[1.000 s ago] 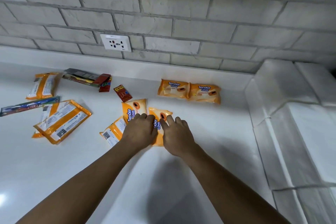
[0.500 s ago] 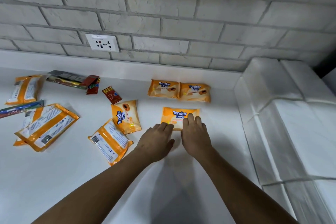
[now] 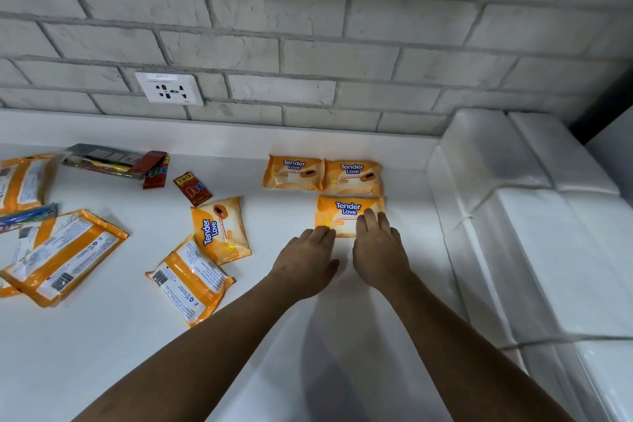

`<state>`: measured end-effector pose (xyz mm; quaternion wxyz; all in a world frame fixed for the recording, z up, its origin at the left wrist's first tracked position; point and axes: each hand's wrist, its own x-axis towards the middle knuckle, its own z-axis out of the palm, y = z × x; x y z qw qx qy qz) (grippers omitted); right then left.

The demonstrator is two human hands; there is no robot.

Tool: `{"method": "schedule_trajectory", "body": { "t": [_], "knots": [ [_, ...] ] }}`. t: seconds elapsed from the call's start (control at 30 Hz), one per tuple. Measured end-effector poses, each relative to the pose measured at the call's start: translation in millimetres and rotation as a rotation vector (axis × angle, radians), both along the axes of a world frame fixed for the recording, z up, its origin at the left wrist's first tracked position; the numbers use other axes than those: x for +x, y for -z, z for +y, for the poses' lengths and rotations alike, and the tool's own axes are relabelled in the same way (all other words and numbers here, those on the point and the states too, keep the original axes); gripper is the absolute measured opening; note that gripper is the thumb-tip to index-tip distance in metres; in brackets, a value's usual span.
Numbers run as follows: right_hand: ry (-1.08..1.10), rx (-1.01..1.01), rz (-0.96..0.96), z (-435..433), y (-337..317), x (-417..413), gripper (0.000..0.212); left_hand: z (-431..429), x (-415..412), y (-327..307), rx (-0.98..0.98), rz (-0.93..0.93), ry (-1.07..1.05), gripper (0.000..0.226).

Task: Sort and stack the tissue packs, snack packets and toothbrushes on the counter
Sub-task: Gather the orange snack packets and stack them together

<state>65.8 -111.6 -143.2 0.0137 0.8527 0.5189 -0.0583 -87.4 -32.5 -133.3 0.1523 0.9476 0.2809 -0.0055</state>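
An orange Tender Love tissue pack lies flat on the white counter, just in front of two like packs set side by side near the wall. My right hand rests on its near right part with straight fingers. My left hand touches its near left corner, fingers flat. Further left lie another face-up pack and a face-down one. Red snack packets and boxed toothbrushes sit at the back left.
Several more orange packs and a blue toothbrush pack lie at the far left. A stack of white wrapped blocks rises along the right side. A wall socket sits in the brick wall behind.
Both hands slid one tissue pack from the middle cluster to the right and back, turning it level, until it sits in front of the two packs by the wall.
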Motion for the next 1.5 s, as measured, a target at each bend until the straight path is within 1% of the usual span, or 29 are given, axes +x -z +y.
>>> {"method": "schedule_trajectory", "body": {
  "t": [0.17,0.23,0.33,0.43,0.57,0.63,0.7,0.8,0.93,1.0,1.1,1.17,1.27,1.5],
  "knots": [
    [-0.024,-0.044,0.001,2.9,-1.1,8.8,0.067,1.5,5.0,1.2,0.004,-0.001,-0.010,0.057],
    [-0.014,-0.043,-0.028,2.8,-3.2,7.7,0.067,2.9,5.2,0.1,-0.001,-0.013,-0.014,0.058],
    [-0.032,0.071,-0.089,5.1,-9.9,-1.4,0.069,6.3,-1.5,-5.7,0.008,-0.063,-0.054,0.060],
    [-0.130,0.216,-0.058,21.9,-17.5,-24.1,0.067,17.5,-21.5,-11.1,0.060,-0.101,-0.194,0.058],
    [-0.294,0.268,0.013,57.7,-24.3,-67.0,0.072,34.4,-59.8,-15.4,0.115,-0.063,-0.437,0.057],
    [-0.374,0.249,0.053,75.6,-27.2,-88.6,0.074,42.3,-79.8,-15.4,0.147,-0.042,-0.529,0.056],
    [-0.431,0.193,0.090,92.0,-28.8,-107.6,0.073,48.4,-97.7,-15.4,0.177,0.004,-0.569,0.059],
    [-0.488,0.110,0.127,111.6,-26.6,-131.3,0.070,50.9,-119.8,-15.2,0.158,0.021,-0.627,0.055],
    [-0.557,0.021,0.147,127.5,-20.3,-145.5,0.071,46.9,-135.7,-15.6,0.145,0.077,-0.617,0.048],
    [-0.598,-0.023,0.114,129.9,-17.2,-144.8,0.071,46.4,-139.9,-14.4,0.153,0.084,-0.590,0.044],
    [-0.644,-0.061,0.056,127.0,-13.3,-138.5,0.076,44.0,-142.5,-12.5,0.182,0.101,-0.549,0.045],
    [-0.665,-0.045,0.019,123.3,-11.1,-134.2,0.076,41.8,-143.2,-10.4,0.189,0.098,-0.524,0.047],
    [-0.685,-0.012,-0.018,115.7,-7.8,-129.2,0.071,40.6,-141.9,-7.8,0.199,0.107,-0.486,0.050],
    [-0.620,0.054,0.009,89.4,-4.3,-107.7,0.067,43.9,-128.9,-8.6,0.173,0.099,-0.506,0.049]
  ]
}}
